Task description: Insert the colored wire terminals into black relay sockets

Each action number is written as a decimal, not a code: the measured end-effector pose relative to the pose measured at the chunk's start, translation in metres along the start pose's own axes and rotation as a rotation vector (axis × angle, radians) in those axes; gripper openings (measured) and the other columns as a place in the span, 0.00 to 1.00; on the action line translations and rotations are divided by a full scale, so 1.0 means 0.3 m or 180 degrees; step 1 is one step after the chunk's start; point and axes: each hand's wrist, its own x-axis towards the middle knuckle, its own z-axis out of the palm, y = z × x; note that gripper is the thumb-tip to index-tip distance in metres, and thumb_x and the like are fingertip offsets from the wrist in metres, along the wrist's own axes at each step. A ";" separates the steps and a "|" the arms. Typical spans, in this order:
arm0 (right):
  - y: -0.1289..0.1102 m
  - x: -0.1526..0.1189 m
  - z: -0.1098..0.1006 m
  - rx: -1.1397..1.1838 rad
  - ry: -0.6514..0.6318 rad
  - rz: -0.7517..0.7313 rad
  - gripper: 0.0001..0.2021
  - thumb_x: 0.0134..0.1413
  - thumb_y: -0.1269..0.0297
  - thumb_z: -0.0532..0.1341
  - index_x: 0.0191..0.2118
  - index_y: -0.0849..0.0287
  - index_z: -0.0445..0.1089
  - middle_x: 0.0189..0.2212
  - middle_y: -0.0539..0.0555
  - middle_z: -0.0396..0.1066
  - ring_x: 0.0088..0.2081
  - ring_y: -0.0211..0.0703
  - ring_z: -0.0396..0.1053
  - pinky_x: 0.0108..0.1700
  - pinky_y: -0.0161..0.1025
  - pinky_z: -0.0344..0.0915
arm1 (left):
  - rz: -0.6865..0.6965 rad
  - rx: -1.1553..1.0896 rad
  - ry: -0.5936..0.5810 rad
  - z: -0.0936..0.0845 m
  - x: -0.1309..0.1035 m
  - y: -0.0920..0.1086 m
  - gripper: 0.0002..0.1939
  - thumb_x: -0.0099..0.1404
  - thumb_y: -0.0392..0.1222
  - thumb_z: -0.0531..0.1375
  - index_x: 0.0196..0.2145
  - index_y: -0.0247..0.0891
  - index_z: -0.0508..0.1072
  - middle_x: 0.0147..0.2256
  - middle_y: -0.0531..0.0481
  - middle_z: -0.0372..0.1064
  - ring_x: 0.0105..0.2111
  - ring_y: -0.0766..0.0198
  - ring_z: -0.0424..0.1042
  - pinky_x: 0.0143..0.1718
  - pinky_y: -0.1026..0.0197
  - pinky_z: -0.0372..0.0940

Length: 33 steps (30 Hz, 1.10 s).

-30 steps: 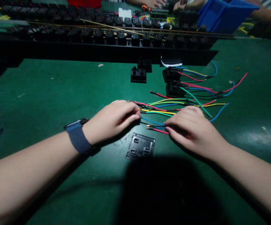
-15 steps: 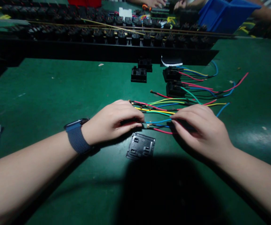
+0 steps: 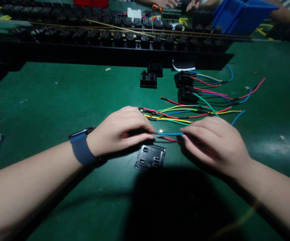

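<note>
A short blue wire [image 3: 170, 134] stretches between my two hands just above the table. My left hand [image 3: 126, 129], with a dark watch on its wrist, pinches the wire's left end near the dark sleeve. The thumb and fingers of my right hand [image 3: 211, 142] close on the same wire farther right. Beneath it lies a red wire [image 3: 168, 138] with a brass terminal. Beyond the hands is a bundle of red, yellow and green wires [image 3: 175, 117]. A flat black plastic plate [image 3: 151, 157] with small slots lies on the near side, between the hands.
Two black sockets [image 3: 185, 95] with wires attached and two small black sockets [image 3: 148, 80] sit farther back. A long black panel [image 3: 97, 57] full of components spans the back. Behind it are a blue bin [image 3: 240, 16] and another person's hands [image 3: 168, 4].
My right hand has moved slightly toward me, bringing the blue wire lower, over the red one. My left hand stays nearly in place.
</note>
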 end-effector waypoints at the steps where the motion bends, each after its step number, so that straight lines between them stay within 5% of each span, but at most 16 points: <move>1: 0.000 0.000 0.001 0.0065 -0.0033 -0.0027 0.07 0.54 0.71 0.62 0.40 0.62 0.70 0.33 0.58 0.75 0.33 0.46 0.70 0.36 0.43 0.65 | 0.0021 0.0001 -0.0016 0.001 0.001 0.001 0.04 0.65 0.40 0.60 0.35 0.38 0.74 0.34 0.49 0.76 0.37 0.64 0.72 0.43 0.60 0.64; 6: 0.006 0.003 0.012 0.0250 -0.0127 0.0247 0.05 0.55 0.71 0.60 0.39 0.61 0.71 0.33 0.57 0.74 0.35 0.46 0.71 0.38 0.41 0.66 | -0.0082 0.0130 -0.0184 0.002 0.004 0.000 0.07 0.66 0.44 0.59 0.37 0.38 0.73 0.35 0.48 0.75 0.38 0.62 0.71 0.43 0.59 0.63; 21: 0.032 0.001 0.037 0.0105 -0.0268 0.0657 0.04 0.55 0.68 0.60 0.35 0.60 0.72 0.31 0.56 0.74 0.35 0.48 0.69 0.38 0.44 0.65 | -0.0980 0.0389 0.0087 0.015 0.007 -0.026 0.10 0.66 0.44 0.55 0.37 0.36 0.72 0.36 0.49 0.71 0.37 0.62 0.69 0.40 0.60 0.62; 27: 0.020 0.009 0.024 0.0155 -0.0259 0.0478 0.07 0.54 0.63 0.61 0.35 0.61 0.71 0.32 0.57 0.73 0.36 0.48 0.69 0.39 0.45 0.63 | -0.0804 0.0197 0.0022 0.006 0.004 -0.019 0.09 0.66 0.44 0.54 0.35 0.36 0.69 0.35 0.48 0.69 0.36 0.62 0.67 0.41 0.60 0.62; 33: 0.011 0.007 0.025 0.0170 -0.0661 0.0028 0.06 0.56 0.63 0.60 0.32 0.59 0.71 0.30 0.54 0.70 0.35 0.46 0.66 0.40 0.45 0.60 | -0.0088 -0.0341 -0.0464 -0.005 0.003 -0.007 0.10 0.64 0.47 0.54 0.32 0.37 0.63 0.32 0.47 0.66 0.34 0.61 0.64 0.38 0.59 0.60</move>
